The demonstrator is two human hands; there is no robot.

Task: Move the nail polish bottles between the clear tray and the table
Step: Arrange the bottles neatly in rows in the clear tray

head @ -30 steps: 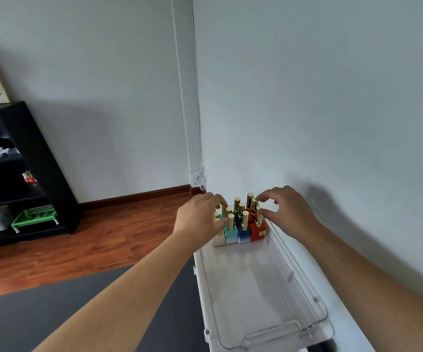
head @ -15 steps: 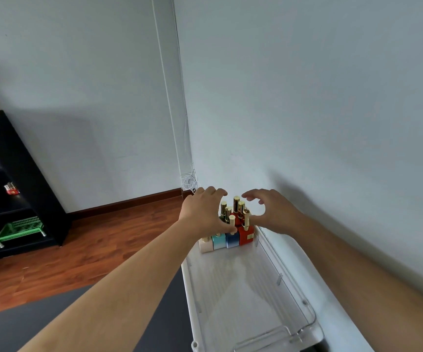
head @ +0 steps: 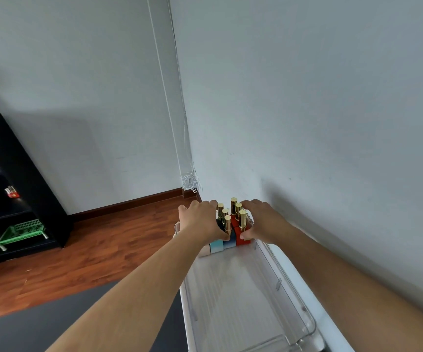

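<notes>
Several square nail polish bottles (head: 230, 226) with gold caps stand packed together at the far end of the long clear tray (head: 294, 295); red, blue, light blue and pale ones show. My left hand (head: 201, 221) presses against the cluster's left side, fingers curled over the left bottles. My right hand (head: 263, 221) clasps the right side around the red bottles (head: 243, 241). Both hands squeeze the group between them. The bottles under my palms are hidden.
The tray lies on a narrow white table (head: 332, 323) against the right wall. The near part of the tray holds nothing. A wooden floor, a grey mat (head: 53, 316) and a black shelf (head: 15, 189) with a green basket are at the left.
Both hands have come down from above the caps and closed in on the sides of the bottle cluster. The bottles stand in the same place in the tray.
</notes>
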